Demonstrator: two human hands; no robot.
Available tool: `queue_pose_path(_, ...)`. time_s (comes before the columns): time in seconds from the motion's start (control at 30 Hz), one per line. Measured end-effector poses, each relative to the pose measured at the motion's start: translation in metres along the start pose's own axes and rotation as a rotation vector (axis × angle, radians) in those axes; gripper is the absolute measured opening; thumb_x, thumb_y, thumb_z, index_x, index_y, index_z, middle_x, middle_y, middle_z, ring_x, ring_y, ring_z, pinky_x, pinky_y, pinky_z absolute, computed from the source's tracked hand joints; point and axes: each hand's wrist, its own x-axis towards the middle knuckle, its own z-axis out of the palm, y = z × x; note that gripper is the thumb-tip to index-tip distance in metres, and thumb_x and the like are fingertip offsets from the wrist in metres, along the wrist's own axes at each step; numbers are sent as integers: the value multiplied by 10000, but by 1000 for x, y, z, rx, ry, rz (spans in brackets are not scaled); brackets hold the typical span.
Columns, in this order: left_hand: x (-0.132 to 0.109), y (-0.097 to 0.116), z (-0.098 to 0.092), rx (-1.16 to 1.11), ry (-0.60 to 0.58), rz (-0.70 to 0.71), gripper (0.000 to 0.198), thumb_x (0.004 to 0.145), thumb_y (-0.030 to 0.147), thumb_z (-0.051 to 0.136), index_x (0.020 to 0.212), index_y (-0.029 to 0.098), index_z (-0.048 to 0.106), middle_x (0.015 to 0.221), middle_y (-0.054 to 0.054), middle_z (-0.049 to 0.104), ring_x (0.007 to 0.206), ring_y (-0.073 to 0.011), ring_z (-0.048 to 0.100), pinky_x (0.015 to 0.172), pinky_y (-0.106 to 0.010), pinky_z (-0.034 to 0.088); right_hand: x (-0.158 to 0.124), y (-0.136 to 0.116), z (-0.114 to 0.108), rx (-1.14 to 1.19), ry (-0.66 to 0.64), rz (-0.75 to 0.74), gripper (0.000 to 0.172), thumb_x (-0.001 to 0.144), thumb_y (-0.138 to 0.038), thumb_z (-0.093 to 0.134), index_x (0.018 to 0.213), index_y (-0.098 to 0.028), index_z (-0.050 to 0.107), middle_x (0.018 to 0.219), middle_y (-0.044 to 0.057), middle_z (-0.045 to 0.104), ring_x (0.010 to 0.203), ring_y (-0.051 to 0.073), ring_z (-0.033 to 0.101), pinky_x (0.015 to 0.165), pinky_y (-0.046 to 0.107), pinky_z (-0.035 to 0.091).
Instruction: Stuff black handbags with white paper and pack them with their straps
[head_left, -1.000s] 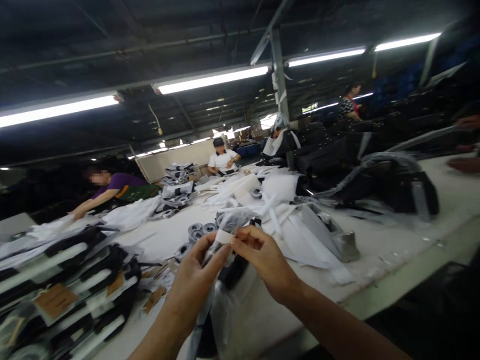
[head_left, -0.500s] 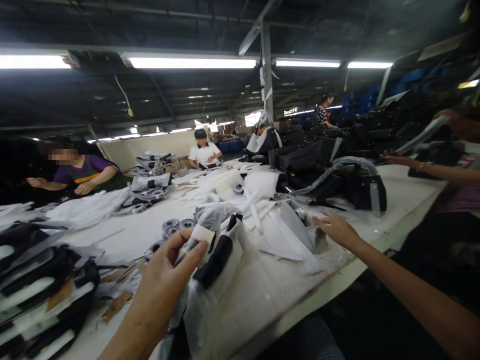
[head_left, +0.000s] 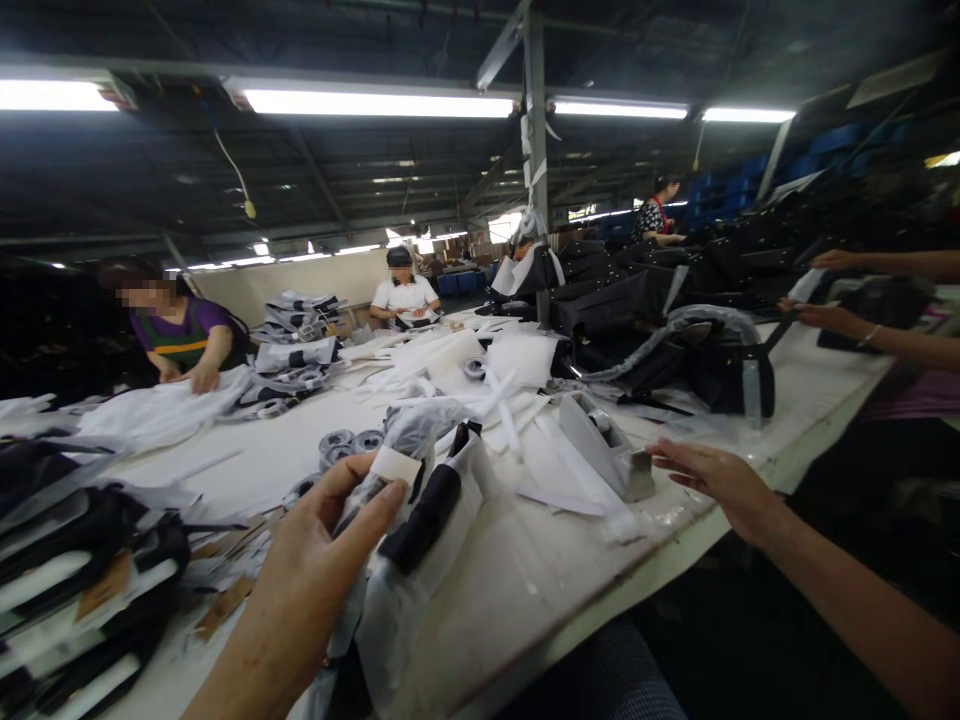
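Note:
My left hand [head_left: 330,540] is closed, pinching a bundle of black strap in white and clear wrapping, with a white piece [head_left: 395,466] by the thumb. Beside it, a black strap part [head_left: 424,518] lies in translucent wrapping [head_left: 465,515] that hangs down toward the table edge. My right hand [head_left: 716,480] is at the right, fingers stretched toward the end of a grey box-shaped holder [head_left: 581,440], which looks like a tape dispenser. No thing shows clearly in its fingers; whether thin tape runs between them I cannot tell.
Wrapped rolls [head_left: 337,445] sit behind my left hand. Black straps [head_left: 97,580] are heaped at the left; black bags [head_left: 675,350] are piled at the right. White sheets [head_left: 442,360] cover the table's middle. Co-workers stand around; one's hands [head_left: 825,300] are at the far right.
My right hand has moved right, away from the grey holder. My left hand keeps its hold. The co-worker at left has leaned down onto white material; a second co-worker's hand shows more at the right.

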Motion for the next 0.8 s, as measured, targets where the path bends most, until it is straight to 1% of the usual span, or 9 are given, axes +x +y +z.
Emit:
queue_pose_path(0.1, 2, -2, 0, 1, 2, -2, 536, 696, 570, 736, 1084, 206, 674, 1001, -39, 734, 964, -262, 643, 781, -292, 481, -5, 25, -2, -35, 25, 81, 376, 631, -542, 787, 801, -208, 808, 998, 182, 759, 903, 325, 711, 677, 381, 537)
queue_pose_path(0.2, 2, -3, -2, 2, -2, -5, 535, 711, 573, 727, 1097, 207, 667, 1002, -38, 730, 940, -254, 641, 753, -283, 476, -2, 48, -1, -86, 82, 89, 388, 613, -534, 782, 805, -197, 803, 947, 162, 769, 831, 287, 702, 602, 343, 507)
queue_pose_path(0.3, 0, -1, -2, 11, -5, 22, 469, 754, 548, 700, 1080, 213, 665, 937, -22, 720, 887, -223, 625, 738, -265, 459, -4, 56, 0, -117, 122, 66, 385, 584, -547, 772, 738, -195, 797, 871, 154, 773, 780, 289, 678, 583, 355, 495)
queue_pose_path(0.37, -3, 1, -2, 19, -10, 54, 401, 781, 521, 674, 1030, 207, 672, 860, -13, 697, 830, -205, 608, 711, -257, 450, -11, 53, 5, -163, 127, 16, 384, 588, -575, 754, 728, -220, 801, 836, 134, 772, 738, 294, 668, 583, 374, 505)
queue_pose_path(0.47, -5, 4, 2, 23, -26, 109, 326, 804, 474, 644, 965, 192, 675, 811, -8, 661, 776, -188, 594, 682, -254, 448, -36, 29, 28, -186, 59, -126, 393, 624, -623, 738, 778, -270, 812, 811, 101, 764, 669, 272, 643, 605, 386, 526)
queue_pose_path(0.53, -5, 5, 5, 31, -34, 146, 294, 819, 438, 636, 970, 188, 674, 841, -11, 669, 793, -183, 601, 703, -256, 459, -60, 1, 54, -101, -64, -223, 385, 632, -614, 764, 772, -259, 810, 760, 108, 744, 665, 263, 631, 619, 372, 538)
queue_pose_path(0.6, -7, 5, 7, 38, -52, 171, 274, 835, 407, 634, 995, 189, 673, 885, -17, 690, 828, -183, 615, 732, -259, 472, -88, -34, 83, 19, -236, -300, 346, 655, -569, 789, 755, -237, 803, 720, 103, 728, 687, 257, 641, 642, 352, 555)
queue_pose_path(0.7, -10, 3, 12, 35, -90, 207, 238, 852, 380, 631, 1003, 199, 667, 915, -12, 701, 857, -178, 622, 761, -257, 478, -123, -85, 125, 128, -487, -415, 329, 770, -537, 724, 767, -216, 795, 735, 88, 732, 632, 214, 633, 592, 316, 543)
queue_pose_path(0.8, -14, 1, 16, 34, -97, 275, 187, 853, 338, 635, 981, 204, 660, 916, -1, 691, 884, -173, 619, 805, -261, 475, -142, -118, 157, 207, -580, -489, 315, 809, -510, 697, 759, -211, 783, 700, 60, 719, 624, 190, 636, 581, 284, 530)
